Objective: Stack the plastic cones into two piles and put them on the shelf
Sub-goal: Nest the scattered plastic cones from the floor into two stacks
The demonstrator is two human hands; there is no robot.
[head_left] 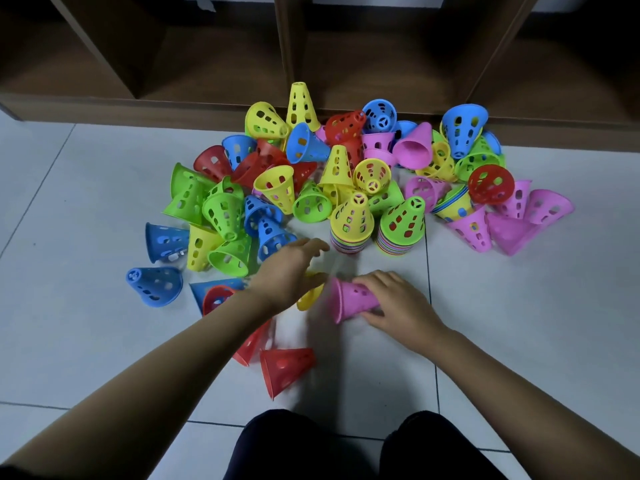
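Many perforated plastic cones in red, blue, green, yellow and pink lie scattered on the tiled floor. Two upright stacks stand side by side: one topped by a yellow cone point(352, 216), the other by a green cone point(403, 220). My right hand point(398, 303) grips a pink cone point(353, 299) lying on its side, wide end to the left. My left hand point(289, 270) hovers just left of it, fingers relaxed, over a yellow cone point(310, 296) that it partly hides. Whether it touches that cone is unclear.
A dark brown wooden shelf point(294, 46) with open compartments runs along the back, its base just behind the cone heap. Two red cones point(285, 368) lie close to my knees point(346, 445). Blue cones point(156, 284) lie at the left.
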